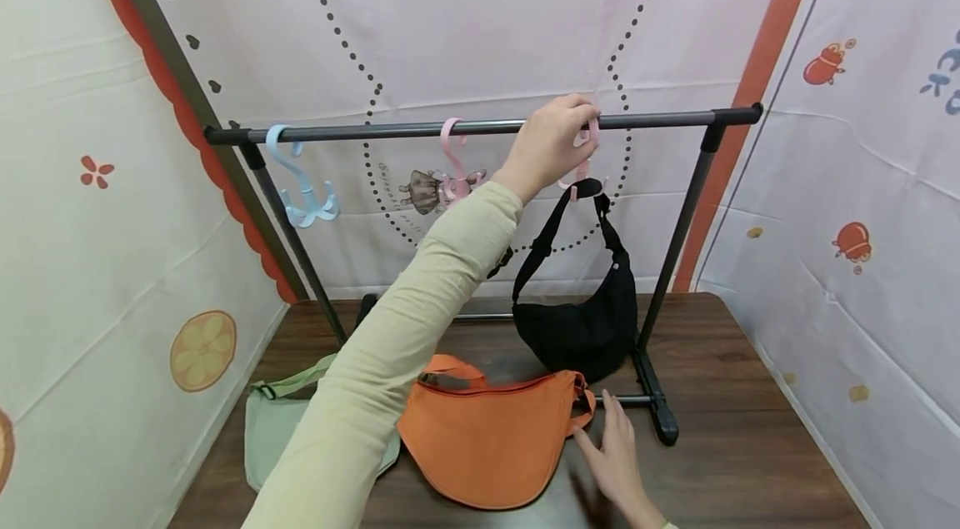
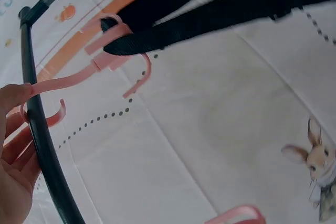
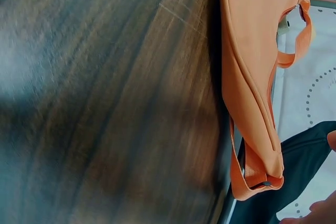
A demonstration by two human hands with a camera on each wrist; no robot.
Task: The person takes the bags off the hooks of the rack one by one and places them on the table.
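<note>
My left hand (image 1: pixel 553 139) is up at the black rail (image 1: pixel 652 122), pinching the pink hook (image 2: pixel 68 83) near its curved top, with thumb on one side and fingers behind the rail. From that hook's lower prongs hangs a black shoulder bag (image 1: pixel 581 337) by its strap (image 2: pixel 210 22). My right hand (image 1: pixel 618 458) is low over the table, thumb and fingers spread, beside the right end of an orange bag (image 1: pixel 487 441). In the right wrist view, its fingertips (image 3: pixel 317 213) show at the lower right edge, near the orange bag's strap (image 3: pixel 239 182).
A second pink hook (image 1: pixel 453 162) and a light blue hook (image 1: pixel 303 187) hang further left on the rail. A pale green bag (image 1: pixel 270 429) lies on the wooden table (image 1: pixel 750 429), partly behind my left sleeve. The rack's right foot (image 1: pixel 663 421) stands near my right hand. Printed cloth surrounds the table.
</note>
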